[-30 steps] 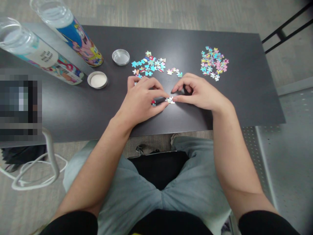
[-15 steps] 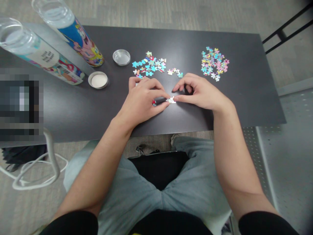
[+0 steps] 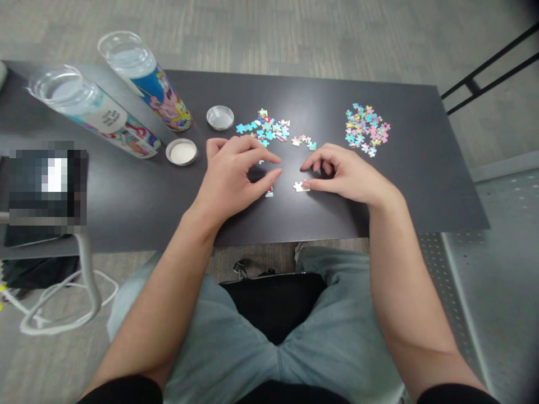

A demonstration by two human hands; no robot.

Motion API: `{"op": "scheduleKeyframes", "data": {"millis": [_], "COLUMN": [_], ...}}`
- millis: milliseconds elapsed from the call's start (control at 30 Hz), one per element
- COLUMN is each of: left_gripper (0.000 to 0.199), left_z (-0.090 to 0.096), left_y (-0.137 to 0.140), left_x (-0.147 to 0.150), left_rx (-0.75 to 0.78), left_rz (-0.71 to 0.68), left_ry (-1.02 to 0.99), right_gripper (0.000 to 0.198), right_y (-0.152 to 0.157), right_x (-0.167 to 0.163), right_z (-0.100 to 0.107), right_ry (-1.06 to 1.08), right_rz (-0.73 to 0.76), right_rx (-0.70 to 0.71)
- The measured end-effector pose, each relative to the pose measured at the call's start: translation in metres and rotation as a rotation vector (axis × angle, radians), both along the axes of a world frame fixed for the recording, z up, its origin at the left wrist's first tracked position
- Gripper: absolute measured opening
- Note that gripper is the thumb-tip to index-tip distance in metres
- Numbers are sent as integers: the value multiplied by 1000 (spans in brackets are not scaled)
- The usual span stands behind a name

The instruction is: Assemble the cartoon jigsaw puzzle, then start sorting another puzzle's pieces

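Observation:
A small whitish jigsaw piece (image 3: 298,186), perhaps joined pieces, lies on the dark table (image 3: 328,219). The thumb of my right hand (image 3: 345,173) touches its right end, while the other fingers are bent and held apart from the thumb. Just left of it, my left hand (image 3: 233,179) is open, thumb and forefinger spread with nothing between them. A red and white puzzle piece (image 3: 269,192) shows beside my left thumb, partly covered. Beyond my left hand lies a heap of mostly blue jigsaw pieces (image 3: 269,130), and a short row of pieces (image 3: 304,140) sits to its right.
Another pile of coloured pieces (image 3: 367,129) lies at the back right. On the left stand two clear printed tubes, one blue (image 3: 162,98) and one whitish (image 3: 113,120), near two round lids (image 3: 220,118) (image 3: 182,152). A blurred-out device (image 3: 46,188) occupies the left edge.
My left fingers have let go of the whitish piece, spread apart and drawn left. My right thumb still touches it. The whole view has shifted, so the table appears lower.

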State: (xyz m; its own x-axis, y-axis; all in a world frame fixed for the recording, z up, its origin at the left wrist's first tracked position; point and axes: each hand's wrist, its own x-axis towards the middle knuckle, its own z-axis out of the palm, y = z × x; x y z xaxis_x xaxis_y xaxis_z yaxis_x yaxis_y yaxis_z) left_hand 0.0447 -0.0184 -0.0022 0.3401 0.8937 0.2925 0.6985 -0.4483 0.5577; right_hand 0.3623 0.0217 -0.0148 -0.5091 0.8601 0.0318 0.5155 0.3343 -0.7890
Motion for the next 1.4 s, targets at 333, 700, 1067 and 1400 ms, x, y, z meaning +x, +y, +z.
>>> {"op": "scheduleKeyframes", "data": {"millis": [333,700,1067,1400], "left_gripper": [16,10,3,2], "left_z": [-6,-8,-10,-10], "left_y": [3,0,-7,-4], "left_x": [-26,-35,-47,-31], "left_rx": [-80,-88,-56,-67], "left_rz": [-109,-34,-33,-50], "left_ry": [12,-24,-48,-44], "right_gripper": [31,43,29,4], "right_y": [9,53,60,66], "right_x": [-3,-39,-44,-52], "right_z": [5,-10,-18,-21], "right_ry": [48,-165,-361,-190], "right_rz": [-125,-266,-421,-482], "right_rx": [-16,331,373,240]}}
